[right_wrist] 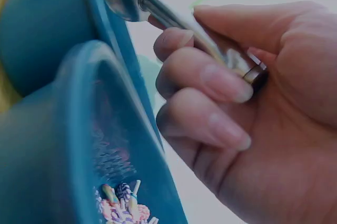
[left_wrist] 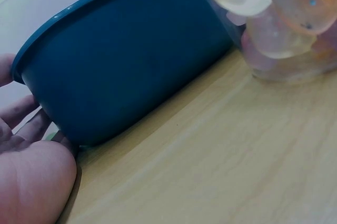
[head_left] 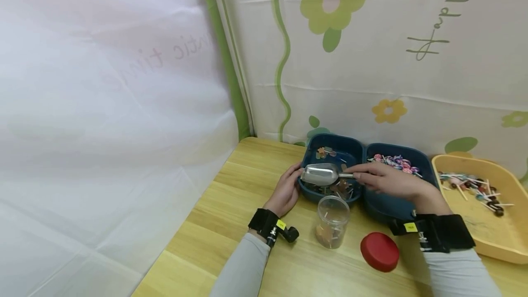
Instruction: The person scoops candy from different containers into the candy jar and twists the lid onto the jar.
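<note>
The right hand (head_left: 385,180) pinches the metal scoop (head_left: 319,174) by its handle, bowl poised over the blue tray (head_left: 332,143). The left hand (head_left: 284,191), fingers relaxed, rests against the tray's wall, seemingly to steady it beside the clear jar (head_left: 332,221) on the bench (head_left: 231,205).

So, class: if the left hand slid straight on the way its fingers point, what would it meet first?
The left hand already rests against the wall of the blue tray, so it probably meets that straight away.

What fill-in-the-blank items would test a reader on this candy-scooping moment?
1. The right hand grips the handle of a metal ____.
2. The left hand rests against the wall of the ____ tray.
3. The jar stands open; its ____ lid lies on the table.

Missing words: scoop; blue; red
</note>
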`<state>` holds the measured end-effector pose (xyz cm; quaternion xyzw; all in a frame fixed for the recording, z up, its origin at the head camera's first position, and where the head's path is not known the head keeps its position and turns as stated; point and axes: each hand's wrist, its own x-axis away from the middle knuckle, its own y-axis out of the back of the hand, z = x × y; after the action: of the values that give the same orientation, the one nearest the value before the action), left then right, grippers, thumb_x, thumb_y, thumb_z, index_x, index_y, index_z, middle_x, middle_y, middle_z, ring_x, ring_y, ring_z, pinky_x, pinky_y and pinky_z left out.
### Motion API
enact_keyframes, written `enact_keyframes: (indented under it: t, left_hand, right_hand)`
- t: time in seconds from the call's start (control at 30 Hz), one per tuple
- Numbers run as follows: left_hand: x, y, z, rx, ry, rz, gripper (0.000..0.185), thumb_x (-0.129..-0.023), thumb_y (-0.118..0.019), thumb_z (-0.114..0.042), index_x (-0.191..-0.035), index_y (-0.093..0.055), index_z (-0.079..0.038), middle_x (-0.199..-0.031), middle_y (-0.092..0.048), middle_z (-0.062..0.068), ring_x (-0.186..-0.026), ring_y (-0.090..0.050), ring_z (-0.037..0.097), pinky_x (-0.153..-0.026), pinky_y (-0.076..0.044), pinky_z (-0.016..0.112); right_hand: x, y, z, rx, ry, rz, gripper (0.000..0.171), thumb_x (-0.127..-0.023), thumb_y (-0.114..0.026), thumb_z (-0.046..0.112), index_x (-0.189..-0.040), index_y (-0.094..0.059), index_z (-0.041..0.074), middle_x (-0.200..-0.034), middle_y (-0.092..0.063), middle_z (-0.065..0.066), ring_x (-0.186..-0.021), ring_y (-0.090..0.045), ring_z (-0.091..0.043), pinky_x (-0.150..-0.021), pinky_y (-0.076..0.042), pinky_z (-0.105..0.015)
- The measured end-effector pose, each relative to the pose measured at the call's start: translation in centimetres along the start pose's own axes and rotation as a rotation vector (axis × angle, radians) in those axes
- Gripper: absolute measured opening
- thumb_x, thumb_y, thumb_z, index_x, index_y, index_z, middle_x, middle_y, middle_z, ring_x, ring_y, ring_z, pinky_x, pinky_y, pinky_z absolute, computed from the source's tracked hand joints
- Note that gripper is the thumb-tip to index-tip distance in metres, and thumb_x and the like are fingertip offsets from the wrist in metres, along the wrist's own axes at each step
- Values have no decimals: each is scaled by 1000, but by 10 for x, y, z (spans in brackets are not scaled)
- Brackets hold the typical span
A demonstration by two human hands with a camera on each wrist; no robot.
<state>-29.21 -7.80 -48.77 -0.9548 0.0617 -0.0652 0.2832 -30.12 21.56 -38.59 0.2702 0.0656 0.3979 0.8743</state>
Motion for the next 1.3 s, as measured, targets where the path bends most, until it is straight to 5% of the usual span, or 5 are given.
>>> enact_keyframes:
  t: [0.47, 0.77, 1.0, 1.2, 1.3]
  left_hand:
    - [0, 0, 2, 8, 7, -10, 40, -109, -49, -13, -148, -50, -7, -154, -44, 8, -142, -41, 19, -119, -30, 36]
    - [3, 0, 3, 8, 1, 14, 44, -110, -45, -13, -152, -44, -4, -159, -38, 15, -147, -35, 30, -121, -29, 41]
    - [1, 1, 3, 9, 5, 10, 45, -110, -47, -15, -154, -42, -4, -160, -37, 15, -148, -35, 28, -122, -28, 41]
    - [1, 2, 2, 8, 6, 22, 48, -110, -49, -16, -155, -40, -4, -161, -36, 15, -148, -35, 28, -122, -28, 41]
    - [1, 1, 0, 9, 1, 34, 48, -109, -49, -16, -155, -41, -5, -161, -35, 15, -148, -34, 27, -122, -28, 41]
  right_hand:
    - [11, 9, -5, -97, 102, 5, 39, -113, -40, 16, -144, -52, -4, -68, -34, -10, -52, -26, -27, -51, -34, -38]
    - [49, 32, 20, -120, 324, -70, 39, -109, -32, -6, -143, -51, -7, -70, -35, -7, -52, -32, -23, -47, -36, -38]
    - [94, 38, 42, 73, 266, -213, 41, -107, -38, -9, -141, -58, -2, -99, -67, 9, -85, -63, -7, -67, -53, -21]
    - [121, 38, 52, 294, 278, -238, 45, -101, -47, -15, -137, -64, 5, -134, -66, 9, -115, -62, 1, -83, -53, -13]
    - [128, 33, 60, 467, 260, -292, 44, -97, -57, -11, -129, -71, 16, -120, -72, 11, -98, -63, -1, -70, -50, -15]
